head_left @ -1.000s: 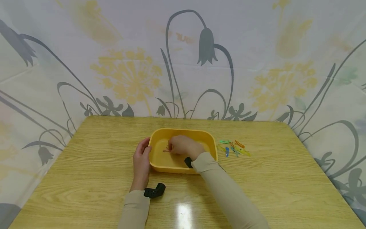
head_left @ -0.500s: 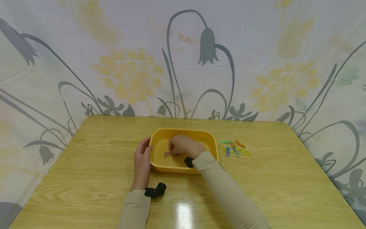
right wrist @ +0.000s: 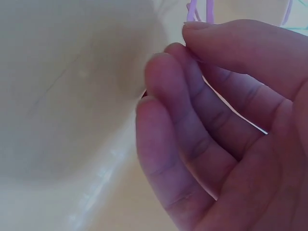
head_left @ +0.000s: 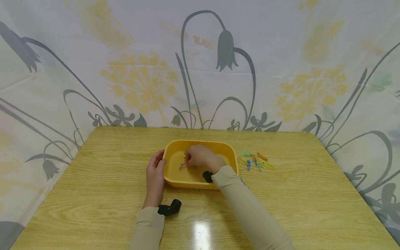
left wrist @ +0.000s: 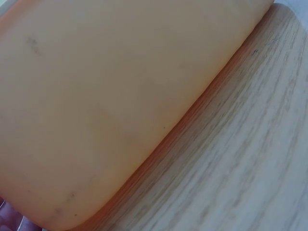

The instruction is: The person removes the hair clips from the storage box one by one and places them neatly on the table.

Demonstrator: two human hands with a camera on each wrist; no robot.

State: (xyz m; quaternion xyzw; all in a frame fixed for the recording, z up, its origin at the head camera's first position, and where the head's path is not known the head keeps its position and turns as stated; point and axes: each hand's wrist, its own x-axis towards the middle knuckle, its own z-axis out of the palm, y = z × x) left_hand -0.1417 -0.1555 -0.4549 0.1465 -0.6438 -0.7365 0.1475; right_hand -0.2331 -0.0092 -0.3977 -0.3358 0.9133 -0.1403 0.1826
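Note:
A yellow plastic tub [head_left: 200, 185] stands on the table. My left hand [head_left: 155, 170] holds its left end, thumb at the rim and fingers along the outer wall. In the left wrist view the tub's wall [left wrist: 115, 96] fills most of the picture, with a bit of the fingers [left wrist: 14, 219] at the lower left. My right hand [head_left: 201, 158] reaches inside the tub, thumb and fingertips together. A pink hair clip [head_left: 183, 166] sticks out from this pinch; its two prongs show beyond the thumb in the right wrist view. Another small reddish piece [head_left: 184, 155] lies by the knuckles, mostly hidden.
Right of the tub lies a loose group of hair clips: green [head_left: 246, 154], orange [head_left: 262, 157], blue [head_left: 248, 165], yellow [head_left: 267, 167] and others. The wooden table [head_left: 103, 180] ends at a flowered curtain [head_left: 200, 69]. Each wrist carries a black camera [head_left: 170, 208].
The pink hair clip has swung slightly toward the tub's near side in my right fingers. My left hand and the tub stay put.

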